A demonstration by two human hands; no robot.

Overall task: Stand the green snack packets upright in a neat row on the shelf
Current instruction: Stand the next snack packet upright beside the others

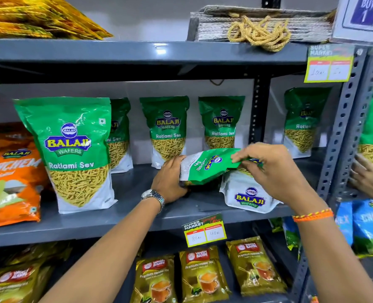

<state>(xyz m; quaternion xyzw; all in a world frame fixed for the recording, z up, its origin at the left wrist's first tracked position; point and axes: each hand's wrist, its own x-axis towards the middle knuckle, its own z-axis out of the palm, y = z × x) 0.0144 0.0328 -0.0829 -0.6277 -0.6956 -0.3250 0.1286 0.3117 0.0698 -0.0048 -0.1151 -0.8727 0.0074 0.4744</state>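
1. The left hand is cupped around the lower end of a tilted green packet, fingers curled under it and thumb on top, just above the grey shelf.
2. The right hand pinches the top edge of that same packet between thumb and fingertips, its fingers drawn together on the foil.
3. The held packet lies almost sideways between the two hands, its printed front turned upward and its label reading at an angle.
4. Directly below the right hand, another packet lies on the shelf near the front edge, its white bottom panel facing the viewer.
5. Four green packets stand upright along the back of the shelf, spaced apart.
6. A larger-looking green packet stands upright at the front left.
7. The left wrist carries a metal watch; the right wrist carries an orange thread band.
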